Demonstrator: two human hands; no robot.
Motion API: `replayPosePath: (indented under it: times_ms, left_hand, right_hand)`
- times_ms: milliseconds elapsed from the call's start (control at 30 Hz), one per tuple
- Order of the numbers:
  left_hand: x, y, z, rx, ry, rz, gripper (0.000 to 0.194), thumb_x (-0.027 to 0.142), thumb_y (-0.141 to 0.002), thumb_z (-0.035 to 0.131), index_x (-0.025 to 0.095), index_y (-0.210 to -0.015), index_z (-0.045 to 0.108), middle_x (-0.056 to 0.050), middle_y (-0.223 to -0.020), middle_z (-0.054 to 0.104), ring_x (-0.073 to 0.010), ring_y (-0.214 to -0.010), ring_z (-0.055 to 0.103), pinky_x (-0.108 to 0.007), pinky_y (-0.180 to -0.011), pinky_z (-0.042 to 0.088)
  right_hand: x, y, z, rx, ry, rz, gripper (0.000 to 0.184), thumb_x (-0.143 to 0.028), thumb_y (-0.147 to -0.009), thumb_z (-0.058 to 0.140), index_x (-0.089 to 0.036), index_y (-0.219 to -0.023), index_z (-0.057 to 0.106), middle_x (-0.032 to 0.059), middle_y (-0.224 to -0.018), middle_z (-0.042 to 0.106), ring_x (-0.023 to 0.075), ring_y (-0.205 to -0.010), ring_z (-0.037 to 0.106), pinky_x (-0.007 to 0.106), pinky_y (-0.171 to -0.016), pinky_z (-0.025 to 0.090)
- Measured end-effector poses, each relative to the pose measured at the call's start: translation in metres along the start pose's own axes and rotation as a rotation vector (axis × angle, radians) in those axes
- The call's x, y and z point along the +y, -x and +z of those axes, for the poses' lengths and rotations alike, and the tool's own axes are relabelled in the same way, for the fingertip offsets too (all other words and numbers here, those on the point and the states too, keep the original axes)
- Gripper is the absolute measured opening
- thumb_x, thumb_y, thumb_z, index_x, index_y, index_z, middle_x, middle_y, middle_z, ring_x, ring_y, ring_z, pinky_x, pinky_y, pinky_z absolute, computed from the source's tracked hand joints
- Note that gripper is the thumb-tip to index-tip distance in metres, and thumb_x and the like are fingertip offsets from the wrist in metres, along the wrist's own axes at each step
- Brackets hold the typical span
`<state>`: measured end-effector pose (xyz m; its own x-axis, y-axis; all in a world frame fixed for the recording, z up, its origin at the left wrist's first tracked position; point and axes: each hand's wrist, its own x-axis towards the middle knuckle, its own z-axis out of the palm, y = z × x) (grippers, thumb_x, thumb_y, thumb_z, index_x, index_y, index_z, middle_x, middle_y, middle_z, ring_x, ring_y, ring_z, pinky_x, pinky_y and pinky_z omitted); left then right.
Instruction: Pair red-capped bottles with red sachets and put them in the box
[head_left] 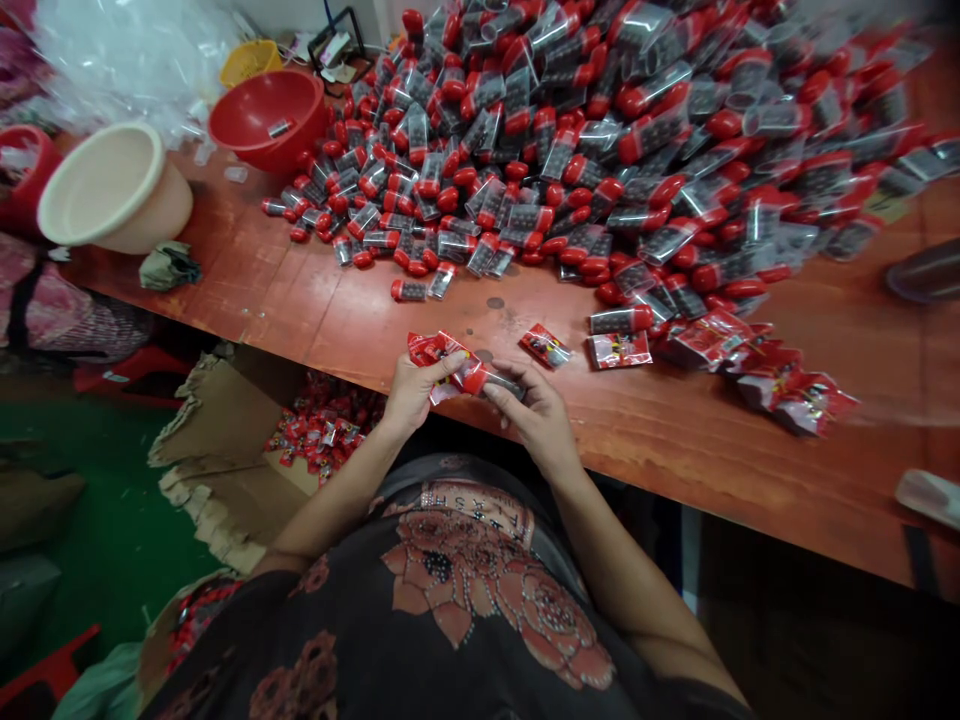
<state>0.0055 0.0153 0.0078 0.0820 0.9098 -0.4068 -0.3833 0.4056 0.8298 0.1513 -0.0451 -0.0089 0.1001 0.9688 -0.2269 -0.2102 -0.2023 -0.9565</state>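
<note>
Near the table's front edge, my left hand (417, 388) is closed around some printed red plastic packets (441, 350), thumb on top. In my right hand (536, 408) is a clear plastic tube with a red cap (502, 384), pinched between thumb and fingers. The tube's red end meets the packets; whether it is inside one I cannot tell. Two small red packets (546, 346) lie on the table just beyond my right hand. Past them spreads a big heap of red-capped clear tubes (487, 200) with dark contents.
More red packets (780, 370) are stacked on the right. At the left stand a cream bowl (105, 185) and a red bowl (262, 115). Below the table edge, an open cardboard box (217, 440) holds many red packets. A crumpled cloth (170, 266) lies by the cream bowl.
</note>
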Motion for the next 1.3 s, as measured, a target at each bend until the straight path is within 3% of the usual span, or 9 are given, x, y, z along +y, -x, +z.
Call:
replayPosePath:
  times_ms: [133,367,633,867,967,1167,1300]
  left_hand:
    - [0.001,0.004,0.000,-0.008,-0.031,0.040,0.029,0.028,-0.055,0.087,0.014,-0.073,0.069,0.001,-0.070,0.068,-0.0107,-0.062,0.062,-0.024,-0.066,0.053]
    - [0.003,0.009,0.001,-0.005,-0.032,0.015,0.030,0.030,-0.056,0.086,0.015,-0.076,0.068,0.002,-0.070,0.067,-0.0119,-0.060,0.061,-0.027,-0.064,0.054]
    - [0.003,0.012,0.002,-0.006,-0.043,0.042,0.030,0.029,-0.056,0.086,0.014,-0.076,0.070,-0.001,-0.074,0.070,-0.0132,-0.065,0.065,-0.028,-0.070,0.055]
    - [0.001,0.017,0.001,-0.058,-0.053,0.014,0.035,0.025,-0.052,0.088,0.016,-0.082,0.071,-0.001,-0.076,0.072,-0.0141,-0.067,0.066,-0.028,-0.069,0.055]
    - [0.002,0.018,0.002,-0.049,-0.052,0.013,0.034,0.022,-0.049,0.089,0.015,-0.078,0.070,-0.001,-0.076,0.072,-0.0136,-0.066,0.066,-0.027,-0.070,0.055]
    - [0.005,0.017,0.001,-0.028,0.001,-0.004,0.032,0.018,-0.047,0.088,0.016,-0.074,0.069,0.000,-0.072,0.071,-0.0132,-0.063,0.065,-0.026,-0.065,0.054]
    - [0.000,0.017,-0.003,-0.042,-0.030,-0.029,0.028,0.017,-0.050,0.087,0.016,-0.071,0.068,0.001,-0.069,0.069,-0.0111,-0.060,0.063,-0.023,-0.061,0.052]
  right_hand:
    - [0.004,0.000,0.000,0.036,-0.048,-0.006,0.034,-0.038,-0.078,0.072,-0.025,-0.109,0.066,0.0005,-0.090,0.067,0.0090,-0.059,0.052,0.022,-0.048,0.043]
    - [0.003,0.002,0.000,-0.026,-0.021,0.015,0.030,-0.035,-0.074,0.075,-0.025,-0.103,0.071,0.0010,-0.092,0.072,0.0106,-0.066,0.057,0.022,-0.053,0.045]
    - [0.005,0.007,0.009,0.144,-0.041,-0.011,0.032,-0.037,-0.076,0.073,-0.026,-0.107,0.069,0.0000,-0.087,0.069,0.0087,-0.058,0.052,0.023,-0.050,0.046]
    - [0.008,0.009,0.021,0.192,-0.071,-0.012,0.032,-0.035,-0.078,0.071,-0.027,-0.109,0.068,0.0022,-0.094,0.070,0.0128,-0.070,0.060,0.025,-0.051,0.048]
    - [0.008,0.009,0.022,0.170,-0.085,-0.013,0.032,-0.035,-0.080,0.069,-0.030,-0.111,0.068,0.0026,-0.097,0.070,0.0156,-0.079,0.063,0.030,-0.062,0.055]
    - [0.009,0.010,0.015,-0.036,-0.004,-0.087,0.039,-0.033,-0.082,0.066,-0.041,-0.121,0.064,0.0017,-0.105,0.057,0.0169,-0.093,0.060,0.036,-0.076,0.061]
    - [0.017,0.011,0.015,0.032,-0.014,-0.114,0.043,-0.031,-0.084,0.064,-0.041,-0.125,0.060,0.0019,-0.106,0.055,0.0155,-0.089,0.060,0.037,-0.076,0.062]
